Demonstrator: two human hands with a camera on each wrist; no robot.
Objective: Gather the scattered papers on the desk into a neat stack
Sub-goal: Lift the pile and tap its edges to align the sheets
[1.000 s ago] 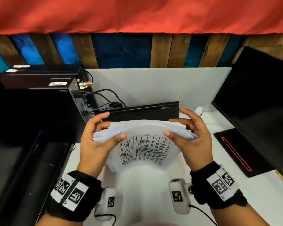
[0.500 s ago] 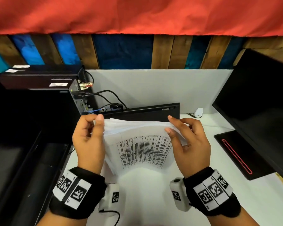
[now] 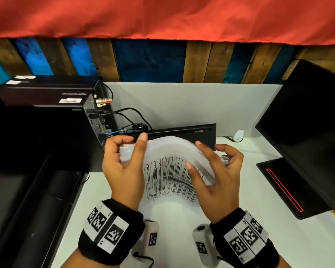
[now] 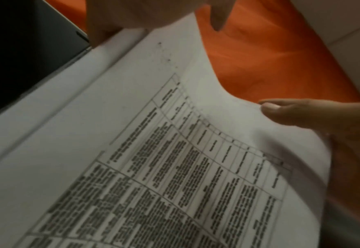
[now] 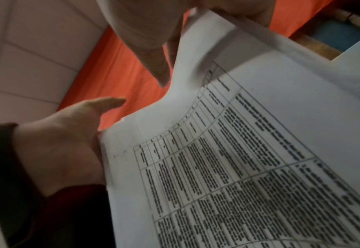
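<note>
Left hand (image 3: 124,169) at left edge of paper stack (image 3: 170,176), fingers curled round edge, thumb up along front face. Right hand (image 3: 215,175) at right edge, fingers loosely spread, thumb and index lying on front sheet; firm grip cannot be told. Stack stands on edge above white table (image 3: 240,219), bowed toward person, long axis left-right, printed table facing person, text columns running vertically. Black keyboard (image 3: 182,132) propped behind stack.

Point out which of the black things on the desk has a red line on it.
The flat black slab on the desk's right side, beneath the big monitor. A thin red outline runs along it; the slim black unit behind the papers is plain.
</note>
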